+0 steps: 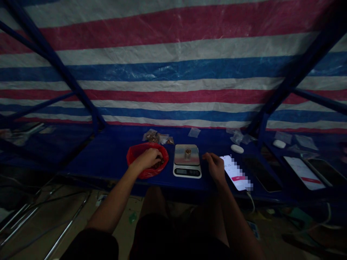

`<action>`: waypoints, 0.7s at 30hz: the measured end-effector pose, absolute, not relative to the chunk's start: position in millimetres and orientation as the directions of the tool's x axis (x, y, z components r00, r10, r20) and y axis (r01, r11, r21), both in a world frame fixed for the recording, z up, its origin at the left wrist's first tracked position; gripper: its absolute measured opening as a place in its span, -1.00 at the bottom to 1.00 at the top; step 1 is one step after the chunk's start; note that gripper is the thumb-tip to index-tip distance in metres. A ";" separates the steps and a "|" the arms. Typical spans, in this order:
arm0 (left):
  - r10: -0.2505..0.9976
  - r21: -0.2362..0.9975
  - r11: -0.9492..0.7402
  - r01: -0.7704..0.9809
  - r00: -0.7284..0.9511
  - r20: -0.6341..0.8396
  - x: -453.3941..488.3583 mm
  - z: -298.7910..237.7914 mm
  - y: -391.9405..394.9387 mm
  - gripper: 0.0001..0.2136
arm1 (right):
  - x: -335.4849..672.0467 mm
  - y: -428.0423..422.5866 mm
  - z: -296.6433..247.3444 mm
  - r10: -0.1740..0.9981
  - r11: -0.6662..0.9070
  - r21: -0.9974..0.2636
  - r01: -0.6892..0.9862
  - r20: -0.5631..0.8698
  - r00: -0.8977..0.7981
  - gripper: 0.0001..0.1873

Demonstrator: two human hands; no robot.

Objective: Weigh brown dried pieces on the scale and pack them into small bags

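My left hand point(150, 157) reaches down into a red plastic bag point(132, 151). Its fingers are curled at the small brownish pieces point(158, 165) inside, and what they grip is hidden. Right of the bag stands a white digital kitchen scale point(177, 173) with a dark display at its front. A small clear cup point(187, 154) holding similar brown pieces sits on the scale's plate. Just right of the scale, my right hand point(215, 165) rests at the blue table with its fingers loosely curled, and nothing shows in them.
Small filled plastic packets point(155, 137) lie behind the red bag. An unfilled clear packet point(194, 132) is behind the scale. To the right lie a lit phone point(233, 172) on a cable, a dark phone point(264, 175) and a white oval case point(237, 148). Blue metal struts point(282, 86) flank a striped tarp point(173, 68).
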State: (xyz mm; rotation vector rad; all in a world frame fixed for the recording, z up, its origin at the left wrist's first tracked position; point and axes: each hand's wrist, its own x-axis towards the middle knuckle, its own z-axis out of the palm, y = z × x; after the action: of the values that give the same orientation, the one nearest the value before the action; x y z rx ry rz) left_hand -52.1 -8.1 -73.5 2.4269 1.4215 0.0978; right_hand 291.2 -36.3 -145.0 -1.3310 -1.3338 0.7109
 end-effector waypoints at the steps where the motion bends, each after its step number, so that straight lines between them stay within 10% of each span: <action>1: 0.860 0.313 -0.448 0.837 0.499 -0.104 -54.2 -71.1 -7.7 -0.80 | 291.1 -36.4 -144.9 0.944 0.200 -0.931 0.306 0.267 0.194 -0.51; 21: 0.712 0.416 -0.651 0.635 0.701 0.044 35.1 -3.3 23.0 -0.79 | 289.7 -38.8 -142.2 0.945 0.204 -0.937 0.285 0.265 0.194 -0.56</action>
State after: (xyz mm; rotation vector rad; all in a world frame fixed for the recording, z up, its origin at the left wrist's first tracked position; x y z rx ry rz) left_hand 35.1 23.0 -3.3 2.5396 1.0497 0.2871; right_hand 289.7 -38.8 -142.2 -1.3119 -1.3234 0.7252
